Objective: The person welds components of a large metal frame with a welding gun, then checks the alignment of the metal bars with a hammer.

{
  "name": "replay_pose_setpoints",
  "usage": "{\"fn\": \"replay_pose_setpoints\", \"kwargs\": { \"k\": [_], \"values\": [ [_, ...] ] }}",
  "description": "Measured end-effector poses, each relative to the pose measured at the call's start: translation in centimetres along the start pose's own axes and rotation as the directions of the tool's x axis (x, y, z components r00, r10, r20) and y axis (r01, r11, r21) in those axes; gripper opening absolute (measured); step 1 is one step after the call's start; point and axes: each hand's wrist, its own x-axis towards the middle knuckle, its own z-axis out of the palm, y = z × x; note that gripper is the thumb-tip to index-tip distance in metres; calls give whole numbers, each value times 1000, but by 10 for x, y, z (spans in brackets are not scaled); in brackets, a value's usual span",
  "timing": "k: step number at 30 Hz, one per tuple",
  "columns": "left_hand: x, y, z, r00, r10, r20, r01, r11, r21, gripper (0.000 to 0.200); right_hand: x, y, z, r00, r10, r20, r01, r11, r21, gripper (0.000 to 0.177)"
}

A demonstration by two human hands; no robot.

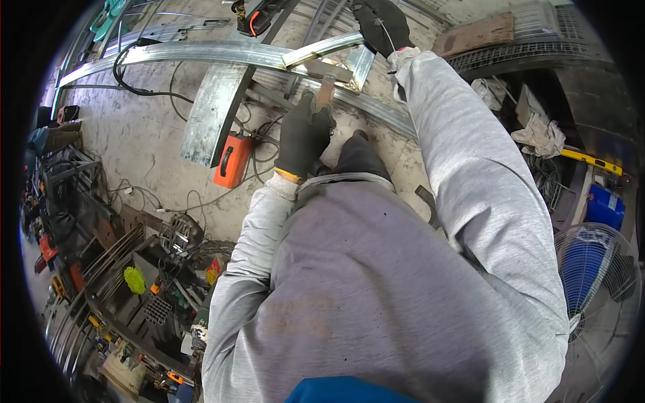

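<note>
My left hand (304, 138), in a dark glove, is closed around a flat brownish strip (326, 92) that points up at the metal frame. My right hand (381, 28), also gloved, is closed at the top, with a thin pale rod (385, 37) showing against the glove. Just below it stands an angled joint of galvanized metal pieces (361, 66). A long galvanized channel (201, 52) runs left from this joint. Under the channel, a wide metal beam (216, 111) slopes down toward the floor.
An orange box with a black handle (232, 160) sits on the floor among cables. Tools and racks crowd the lower left. At right are a wire-guarded fan (594, 282), a blue container (605, 205) and a yellow spirit level (591, 160). A person's legs (60, 138) show far left.
</note>
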Motion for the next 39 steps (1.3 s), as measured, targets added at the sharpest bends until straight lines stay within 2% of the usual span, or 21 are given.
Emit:
{"fn": "replay_pose_setpoints", "kwargs": {
  "k": [1, 3, 4, 6, 7, 9, 10, 13, 15, 16, 17, 19, 21, 25, 27, 31, 32, 33, 35, 38, 39],
  "values": [
    [2, 4, -4, 1000, 1, 3, -1, 1000, 2, 8, 1, -2, 0, 999, -30, -29, 30, 1000, -1, 23],
    [8, 12, -12, 948, -242, 207, 299, 900, -316, 6, 3, -3, -5, 999, 25, 30, -24, 999, -23, 23],
    [7, 11, -10, 948, -242, 209, 300, 900, -318, 6, 2, -3, -7, 992, 80, 94, -76, 996, -46, 23],
    [7, 6, -9, 974, 224, -25, -219, 967, 132, 5, 4, -3, -6, 994, 63, 92, -59, 997, -41, 23],
    [5, 4, -7, 974, 224, -24, -219, 966, 133, 5, 5, -4, -5, 995, 45, 87, -42, 998, -37, 23],
    [0, 2, -3, 994, -63, 85, 79, 978, -192, 10, 3, -7, -4, 999, 36, 33, -35, 999, -22, 23],
    [-1, 4, -1, 994, -62, 85, 78, 978, -193, 10, 3, -6, -3, 1000, 25, -19, -25, 1000, -7, 23],
    [-5, 7, -1, 997, -65, 34, 69, 989, -130, 8, 3, -4, -3, 998, 48, 33, -48, 999, -12, 24],
    [-3, 8, -5, 973, 231, 16, -231, 972, 35, 6, 4, -3, -5, 991, 90, 96, -87, 995, -38, 25],
    [-6, 9, -2, 973, 230, 14, -230, 973, 34, 6, 6, -2, -5, 979, 133, 156, -123, 990, -67, 26],
    [-11, 13, 4, 994, -92, 60, 103, 973, -206, 6, 6, -2, -6, 979, 131, 158, -122, 990, -68, 26],
    [-16, 13, 10, 905, -385, 183, 426, 809, -405, 8, 4, -4, -7, 979, 144, 143, -134, 988, -80, 26],
    [-16, 9, 11, 994, 103, 41, -96, 985, -145, 10, 5, -10, -6, 989, 108, 102, -101, 992, -73, 25],
    [-16, 13, 12, 1000, 2, -11, -4, 992, -127, 11, 4, -11, -8, 993, 86, 83, -82, 995, -47, 24],
    [-12, 6, 11, 982, 178, 59, -174, 982, -67, 10, 4, -9, -6, 993, 84, 82, -79, 995, -68, 25],
    [-12, -5, 0, 975, 210, -76, -198, 969, 148, 12, 8, -7, -7, 970, 156, 189, -133, 983, -128, 27],
    [-8, -7, -13, 990, -141, 1, 140, 986, -88, 18, 5, -3, -6, 969, 165, 184, -142, 981, -131, 27],
    [-3, -8, -23, 880, -450, 151, 474, 837, -274, 25, 3, 1, -3, 989, 93, 118, -82, 992, -94, 27],
    [15, 32, -71, 851, -434, 296, 512, 811, -284, 36, -2, 6, 3, 999, 33, 41, -31, 998, -60, 27],
    [24, 58, -100, 696, -529, 485, 717, 481, -504, 30, -9, 6, 6, 995, -24, -98, 21, 999, -34, 29],
    [23, 51, -93, 694, -526, 492, 720, 491, -491, 30, -12, 6, 7, 994, -10, -110, 6, 999, -35, 29]
  ]
}}
